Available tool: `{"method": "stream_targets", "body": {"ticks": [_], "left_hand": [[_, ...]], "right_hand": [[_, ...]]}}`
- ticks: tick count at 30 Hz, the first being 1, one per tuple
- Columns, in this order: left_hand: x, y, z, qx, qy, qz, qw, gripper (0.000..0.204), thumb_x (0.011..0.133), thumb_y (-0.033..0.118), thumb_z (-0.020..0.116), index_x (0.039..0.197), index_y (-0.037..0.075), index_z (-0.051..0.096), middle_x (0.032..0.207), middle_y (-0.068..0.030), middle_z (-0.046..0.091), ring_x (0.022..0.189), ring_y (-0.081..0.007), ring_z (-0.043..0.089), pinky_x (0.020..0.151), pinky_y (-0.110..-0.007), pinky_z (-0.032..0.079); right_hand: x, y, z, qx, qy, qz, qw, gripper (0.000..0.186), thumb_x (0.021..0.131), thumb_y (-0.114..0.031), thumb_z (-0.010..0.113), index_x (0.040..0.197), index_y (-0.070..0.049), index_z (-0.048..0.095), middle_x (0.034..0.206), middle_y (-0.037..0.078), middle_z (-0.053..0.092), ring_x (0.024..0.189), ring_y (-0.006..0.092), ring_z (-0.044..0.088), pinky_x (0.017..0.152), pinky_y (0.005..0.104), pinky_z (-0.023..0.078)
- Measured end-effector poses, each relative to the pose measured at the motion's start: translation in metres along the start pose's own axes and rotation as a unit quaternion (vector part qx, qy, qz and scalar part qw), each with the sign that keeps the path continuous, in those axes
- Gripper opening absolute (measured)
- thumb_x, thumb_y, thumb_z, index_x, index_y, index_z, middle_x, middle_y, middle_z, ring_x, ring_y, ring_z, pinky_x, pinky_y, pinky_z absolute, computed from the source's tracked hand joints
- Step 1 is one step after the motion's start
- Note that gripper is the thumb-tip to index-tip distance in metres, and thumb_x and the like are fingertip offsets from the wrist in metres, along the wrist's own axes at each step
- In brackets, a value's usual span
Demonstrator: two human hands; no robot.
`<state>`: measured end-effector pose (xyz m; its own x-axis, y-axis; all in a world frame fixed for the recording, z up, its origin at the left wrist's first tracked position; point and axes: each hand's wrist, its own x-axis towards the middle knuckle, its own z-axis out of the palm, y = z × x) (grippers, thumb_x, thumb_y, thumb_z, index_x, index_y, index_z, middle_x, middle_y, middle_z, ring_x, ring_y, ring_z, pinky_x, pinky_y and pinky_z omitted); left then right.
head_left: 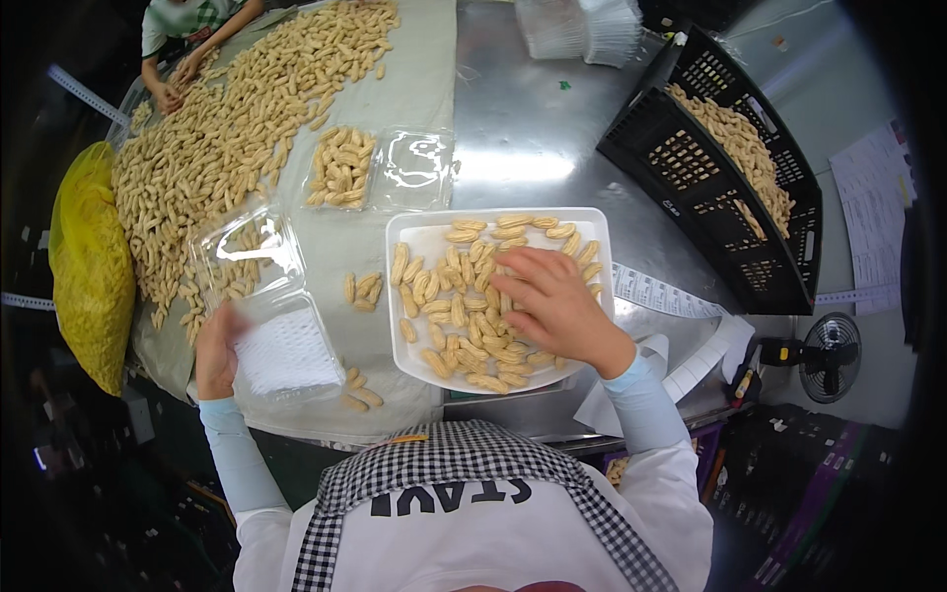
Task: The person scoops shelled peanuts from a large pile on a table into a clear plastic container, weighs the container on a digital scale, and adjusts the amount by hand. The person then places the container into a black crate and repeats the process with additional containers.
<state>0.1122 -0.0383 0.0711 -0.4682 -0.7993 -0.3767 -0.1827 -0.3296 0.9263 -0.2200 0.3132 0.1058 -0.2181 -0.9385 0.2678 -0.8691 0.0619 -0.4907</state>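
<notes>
A white plastic tray (397, 340) of unshelled peanuts (457, 314) sits in the middle of the table before me. My right hand (557, 308) is over the tray's right half, fingers spread, fingertips among the peanuts. At the left, my left hand (215, 353) closes around the near left side of a clear plastic clamshell box (331, 347), its thumb blurred. The box lies unfolded, lid away from me, with a white foam-net pad (288, 353) in its base. A few loose peanuts (363, 290) lie between box and tray.
A large peanut heap (237, 123) covers the far left cloth; another person's hands (176, 87) work there. Beyond the tray stands a clamshell filled with peanuts (342, 166). A black crate (681, 148), stacked clear boxes (582, 28), label strips (666, 294) and a yellow bag (87, 271) surround the workspace.
</notes>
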Motion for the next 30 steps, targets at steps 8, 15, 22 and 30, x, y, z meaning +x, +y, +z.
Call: {"method": "stream_targets", "body": {"ticks": [8,15,22,30], "left_hand": [[-0.009,-0.014,-0.029,-0.060,0.033,-0.005,0.998,0.019,0.096,0.022,0.054,0.085,0.008,0.060,0.075,0.0024,0.055,0.069,-0.0098,0.054,0.067,-0.025,0.045],[0.011,-0.046,-0.043,-0.103,0.040,-0.033,0.993,0.018,0.094,0.025,0.057,0.092,0.008,0.060,0.082,0.0015,0.056,0.077,-0.0130,0.057,0.077,-0.030,0.048],[0.020,-0.060,-0.053,-0.083,-0.066,-0.001,0.994,0.022,0.095,0.033,0.055,0.100,0.011,0.060,0.086,0.0002,0.059,0.082,-0.0139,0.056,0.081,-0.031,0.046],[-0.015,-0.030,0.002,-0.110,-0.076,-0.047,0.990,0.027,0.094,0.034,0.057,0.081,0.011,0.058,0.076,-0.0043,0.064,0.074,-0.0144,0.059,0.073,-0.028,0.047]], "right_hand": [[-0.025,0.012,-0.010,-0.058,-0.043,0.040,0.997,0.030,0.075,-0.012,0.070,0.104,-0.010,0.066,0.122,0.009,0.058,0.120,0.0297,0.050,0.101,0.0453,0.033],[-0.008,-0.018,0.010,-0.024,-0.038,-0.003,0.999,0.039,0.078,-0.015,0.068,0.116,-0.009,0.060,0.128,0.011,0.053,0.124,0.0302,0.047,0.102,0.0504,0.031],[0.004,-0.013,0.047,-0.089,0.013,-0.061,0.994,0.031,0.081,-0.027,0.066,0.105,-0.008,0.059,0.115,0.008,0.055,0.120,0.0256,0.046,0.108,0.0553,0.023],[-0.058,-0.049,0.028,-0.012,0.152,-0.045,0.987,0.023,0.082,-0.019,0.063,0.100,-0.006,0.060,0.106,0.010,0.058,0.108,0.0267,0.052,0.100,0.0468,0.034]]}}
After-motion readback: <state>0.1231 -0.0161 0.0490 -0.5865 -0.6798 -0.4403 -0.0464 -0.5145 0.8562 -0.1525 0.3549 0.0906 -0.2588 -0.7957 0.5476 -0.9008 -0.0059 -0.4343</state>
